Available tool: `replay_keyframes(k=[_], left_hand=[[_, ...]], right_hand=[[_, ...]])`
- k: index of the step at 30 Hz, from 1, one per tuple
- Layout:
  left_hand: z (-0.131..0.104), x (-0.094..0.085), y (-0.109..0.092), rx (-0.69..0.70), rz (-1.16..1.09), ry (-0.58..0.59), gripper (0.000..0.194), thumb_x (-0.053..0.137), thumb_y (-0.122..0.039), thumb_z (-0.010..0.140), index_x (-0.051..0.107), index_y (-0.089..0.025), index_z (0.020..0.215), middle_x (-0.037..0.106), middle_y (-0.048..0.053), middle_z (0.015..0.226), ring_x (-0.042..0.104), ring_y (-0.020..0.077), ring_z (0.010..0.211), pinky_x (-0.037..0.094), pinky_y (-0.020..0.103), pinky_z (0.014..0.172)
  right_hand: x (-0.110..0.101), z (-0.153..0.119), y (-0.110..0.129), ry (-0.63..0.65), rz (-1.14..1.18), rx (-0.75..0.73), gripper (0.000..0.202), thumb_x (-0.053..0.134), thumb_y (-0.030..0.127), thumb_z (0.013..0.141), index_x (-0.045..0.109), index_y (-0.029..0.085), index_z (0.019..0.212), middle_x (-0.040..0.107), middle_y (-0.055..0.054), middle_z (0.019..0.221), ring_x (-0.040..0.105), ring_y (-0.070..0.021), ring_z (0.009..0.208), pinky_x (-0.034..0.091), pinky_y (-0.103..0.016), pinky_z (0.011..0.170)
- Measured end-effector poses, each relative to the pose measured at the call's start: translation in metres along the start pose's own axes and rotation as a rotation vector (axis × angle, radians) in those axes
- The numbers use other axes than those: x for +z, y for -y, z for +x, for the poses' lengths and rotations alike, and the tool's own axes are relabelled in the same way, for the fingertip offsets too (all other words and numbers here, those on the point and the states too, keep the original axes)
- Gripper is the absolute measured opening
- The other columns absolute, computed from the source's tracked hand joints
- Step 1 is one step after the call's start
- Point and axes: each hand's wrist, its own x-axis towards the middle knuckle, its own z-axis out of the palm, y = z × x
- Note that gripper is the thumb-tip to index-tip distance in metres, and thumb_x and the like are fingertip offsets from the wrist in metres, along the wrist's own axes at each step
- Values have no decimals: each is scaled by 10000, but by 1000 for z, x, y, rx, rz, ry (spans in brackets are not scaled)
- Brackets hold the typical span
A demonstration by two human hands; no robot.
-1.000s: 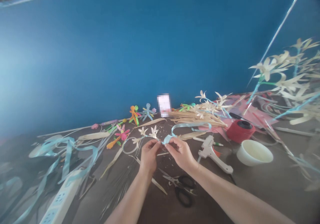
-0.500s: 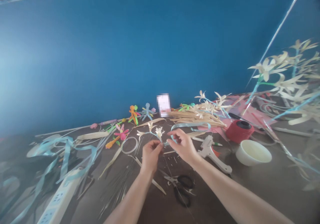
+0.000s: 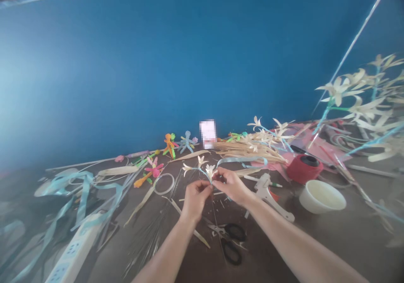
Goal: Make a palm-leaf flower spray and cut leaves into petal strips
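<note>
A small spray of cream artificial flowers [image 3: 210,171] on a pale blue wrapped stem stands up between my hands. My left hand [image 3: 197,195] pinches the stem from the left, just below the blossoms. My right hand [image 3: 232,187] is closed, thumb and fingertips pressed at the same stem right beside the left fingertips. What the right fingertips pinch besides the stem is hidden. Below my hands lie black-handled scissors [image 3: 232,241], their blades open. A white glue gun [image 3: 268,195] rests right of my right wrist.
A white cup [image 3: 322,196] and a red tape roll [image 3: 304,169] stand at right, beside large cream flowers [image 3: 337,90]. A power strip [image 3: 74,249] and blue ribbon [image 3: 83,190] lie at left. Small pipe-cleaner figures [image 3: 169,144] line the blue wall [image 3: 158,64].
My right hand has moved in from the right, its spread fingers closing at the stem beside my left fingertips. The flower spray and left hand have shifted slightly right.
</note>
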Motion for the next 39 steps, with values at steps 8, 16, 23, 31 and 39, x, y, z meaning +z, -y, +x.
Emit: replay_keyframes(k=[8, 16, 23, 31, 39], left_hand=[[2, 1, 3, -60, -135, 18, 146, 623, -263, 639, 598, -120, 646, 532, -19, 476, 456, 77, 434, 342, 195, 458], [3, 0, 6, -116, -259, 18, 124, 644, -234, 624, 590, -124, 642, 534, -21, 492, 485, 79, 439, 366, 195, 463], [3, 2, 4, -180, -335, -2, 130, 665, -215, 599, 576, -122, 613, 520, -30, 504, 487, 71, 432, 389, 201, 473], [1, 2, 3, -179, -400, -6, 136, 670, -201, 594, 559, -123, 611, 502, -34, 514, 482, 65, 437, 400, 202, 479], [2, 2, 3, -170, -400, -4, 137, 672, -201, 597, 564, -121, 620, 514, -28, 533, 486, 64, 445, 408, 207, 493]], right_hand=[[1, 1, -1, 14, 30, -48, 39, 512, 176, 709, 509, 175, 748, 479, 30, 676, 432, -105, 620, 357, -218, 611], [2, 1, -2, -23, -6, -112, 15, 512, 184, 721, 510, 178, 735, 482, 21, 699, 440, -105, 634, 349, -215, 603], [3, 0, -3, -30, -16, -151, 43, 501, 142, 720, 525, 178, 729, 497, 17, 701, 471, -114, 665, 370, -232, 642], [3, -1, -2, -59, -62, -147, 58, 490, 134, 718, 521, 182, 707, 509, 15, 690, 482, -118, 650, 382, -238, 636], [5, -1, -9, -75, -55, -139, 46, 502, 159, 720, 542, 181, 719, 516, 15, 682, 474, -116, 639, 375, -227, 612]])
